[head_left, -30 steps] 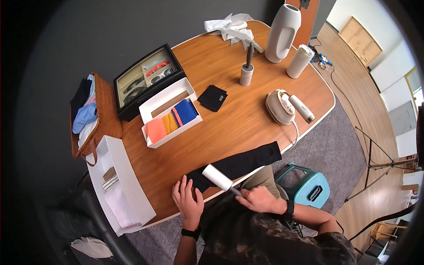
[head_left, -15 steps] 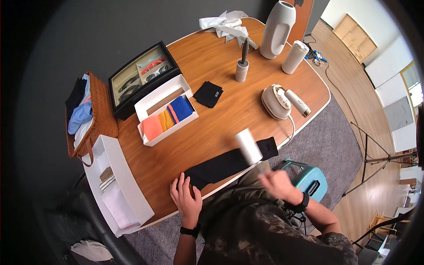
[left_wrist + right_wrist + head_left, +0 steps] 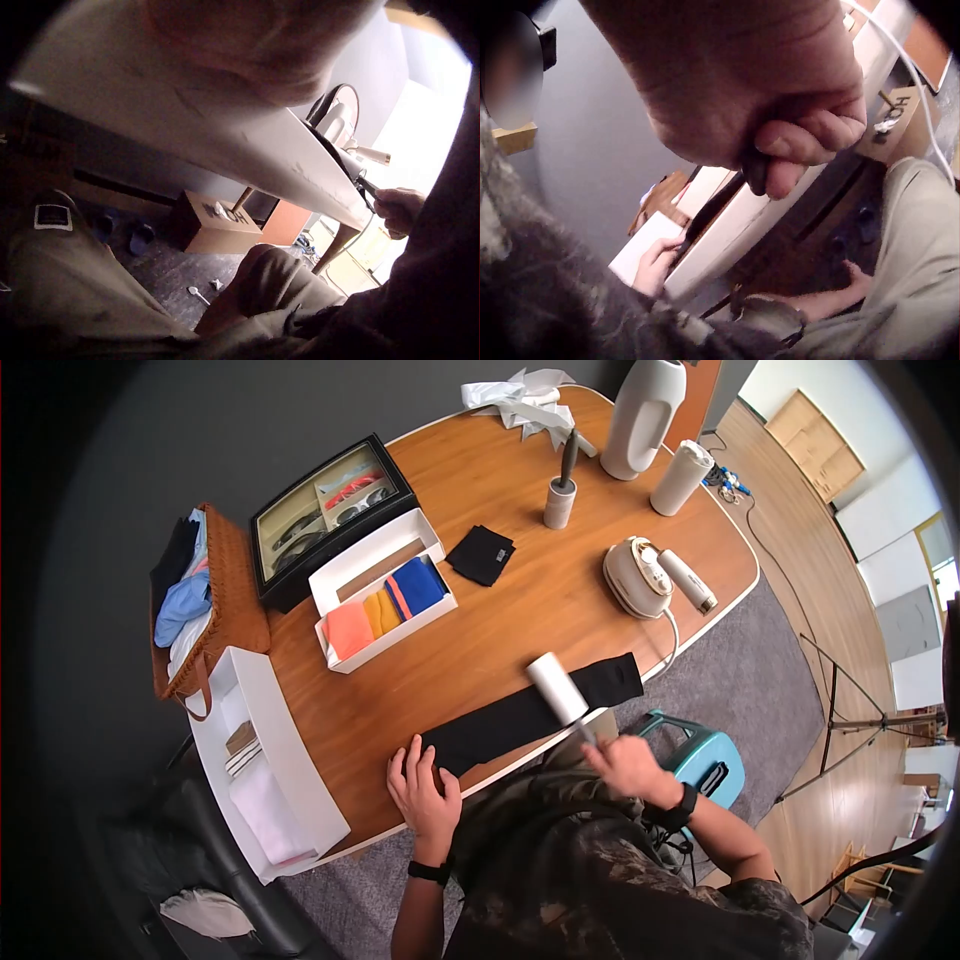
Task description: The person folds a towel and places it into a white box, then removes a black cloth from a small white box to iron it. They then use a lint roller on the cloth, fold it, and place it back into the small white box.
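Observation:
A long black strip of cloth (image 3: 480, 732), like a tall sock or a sleeve, lies flat along the table's near edge. My left hand (image 3: 427, 795) rests on its left end with the fingers stretched out. My right hand (image 3: 630, 768) grips the grey handle of a white lint roller (image 3: 557, 690), whose cylinder lies over the cloth toward its right end. In the right wrist view the fingers curl round the dark handle (image 3: 754, 174), and its end sticks out below them. The left wrist view shows mostly the underside of my left wrist (image 3: 255, 45) and the table edge.
Behind the cloth sit a white box (image 3: 390, 633) of folded coloured cloths, a folded black cloth (image 3: 482, 555) and a black glasses case (image 3: 330, 520). A second lint roller (image 3: 560, 505) stands farther back. A garment steamer (image 3: 637, 580) is on the right, a long white box (image 3: 285, 750) on the left.
The lint roller has moved right along the black cloth from near my left hand, then slightly back left. My left hand has stayed on the cloth's left end.

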A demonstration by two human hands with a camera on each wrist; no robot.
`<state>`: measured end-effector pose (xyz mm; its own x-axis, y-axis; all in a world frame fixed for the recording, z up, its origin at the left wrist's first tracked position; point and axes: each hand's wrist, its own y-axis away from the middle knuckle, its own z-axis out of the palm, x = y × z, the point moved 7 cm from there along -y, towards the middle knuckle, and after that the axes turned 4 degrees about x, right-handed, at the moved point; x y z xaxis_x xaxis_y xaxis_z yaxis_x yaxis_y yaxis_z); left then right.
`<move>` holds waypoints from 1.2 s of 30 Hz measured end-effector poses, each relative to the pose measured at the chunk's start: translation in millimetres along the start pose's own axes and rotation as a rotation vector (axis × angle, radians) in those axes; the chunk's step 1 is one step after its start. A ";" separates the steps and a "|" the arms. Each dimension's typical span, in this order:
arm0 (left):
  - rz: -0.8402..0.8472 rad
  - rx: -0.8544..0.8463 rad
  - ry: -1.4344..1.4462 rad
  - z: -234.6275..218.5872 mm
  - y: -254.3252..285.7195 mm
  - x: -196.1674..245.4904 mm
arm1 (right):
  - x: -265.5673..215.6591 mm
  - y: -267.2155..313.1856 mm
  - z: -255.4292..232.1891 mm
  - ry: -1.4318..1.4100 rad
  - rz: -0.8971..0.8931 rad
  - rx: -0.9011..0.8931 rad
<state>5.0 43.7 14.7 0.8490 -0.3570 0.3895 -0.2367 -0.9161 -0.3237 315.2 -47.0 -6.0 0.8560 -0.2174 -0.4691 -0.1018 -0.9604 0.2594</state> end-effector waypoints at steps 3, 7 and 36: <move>0.002 -0.012 -0.003 -0.1 0.5 1.1 | 37.8 -8.2 -26.9 0.005 0.123 0.158; -0.002 -0.013 -0.012 2.1 1.2 -1.5 | 23.2 -2.8 -54.2 -0.119 0.071 0.340; 0.057 -0.053 -0.007 12.5 4.8 -3.6 | -58.9 24.8 -10.2 -0.218 -0.242 0.047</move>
<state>6.7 42.9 1.0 0.8365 -0.4079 0.3659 -0.3094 -0.9027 -0.2989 267.5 -56.2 36.7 0.7302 -0.0090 -0.6832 0.0641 -0.9946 0.0817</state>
